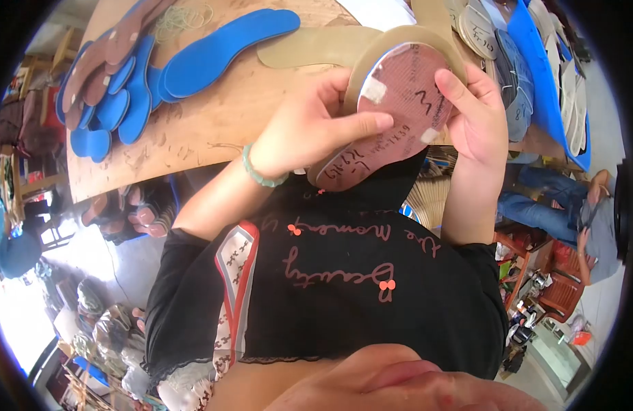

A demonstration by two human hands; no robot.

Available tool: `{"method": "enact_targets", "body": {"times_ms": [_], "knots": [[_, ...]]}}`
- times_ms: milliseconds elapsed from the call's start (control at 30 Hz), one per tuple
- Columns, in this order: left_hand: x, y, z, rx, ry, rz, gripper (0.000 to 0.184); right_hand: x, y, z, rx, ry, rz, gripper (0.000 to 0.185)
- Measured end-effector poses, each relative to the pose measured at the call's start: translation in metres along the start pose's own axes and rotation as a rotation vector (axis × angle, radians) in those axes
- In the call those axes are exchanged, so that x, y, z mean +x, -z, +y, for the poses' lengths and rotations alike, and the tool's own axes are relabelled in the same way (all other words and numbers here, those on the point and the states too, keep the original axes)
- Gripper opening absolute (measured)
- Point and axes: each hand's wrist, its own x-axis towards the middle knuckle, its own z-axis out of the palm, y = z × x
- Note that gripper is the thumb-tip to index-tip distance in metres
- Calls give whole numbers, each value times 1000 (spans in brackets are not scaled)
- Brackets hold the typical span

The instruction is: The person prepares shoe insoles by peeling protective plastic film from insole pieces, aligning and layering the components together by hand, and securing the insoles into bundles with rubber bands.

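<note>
Head view takes in a wooden counter [193, 130]; a blue sheet [539, 75] stands at its right end, with pale insoles beside it; blue insoles [227, 51] lie overlapping at the left, and an olive insole lies flat near them; held up at the counter's near edge is a second, olive-rimmed insole [426, 34], with a handwritten brown insole [405, 109] against its face; the left hand [303, 127] pinches both, thumb across the brown face; the right hand [477, 113] pinches the opposite edge, thumb on top; smaller are tangled elastic bands [183, 20] and the left wrist's green bracelet [251, 171].
</note>
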Motion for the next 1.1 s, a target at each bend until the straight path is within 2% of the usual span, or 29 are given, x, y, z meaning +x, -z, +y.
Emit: {"method": "enact_targets", "body": {"times_ms": [167, 300, 367, 600, 733, 867, 1000, 1100], "knots": [[9, -1, -4, 36, -101, 112, 29, -2, -18, -3, 107, -17, 90, 32], [13, 7, -8, 38, -211, 228, 27, -9, -11, 20, -170, -60, 39, 30], [13, 8, -6, 81, -243, 246, 27, -9, -10, 25, -135, -53, 48, 29], [11, 8, 2, 212, -258, 291, 24, -6, -13, 31, -46, -13, 78, 27], [15, 10, -3, 70, -287, 347, 28, -13, -33, 47, 123, -58, 211, 29], [22, 16, -7, 146, -220, 380, 28, -13, -20, 64, 24, -44, 100, 28], [23, 16, -5, 180, 3, 324, 24, -8, -22, 52, 39, 22, 176, 24], [23, 14, -23, 231, -44, 138, 28, 0, -9, 44, 45, 100, 226, 23]]}}
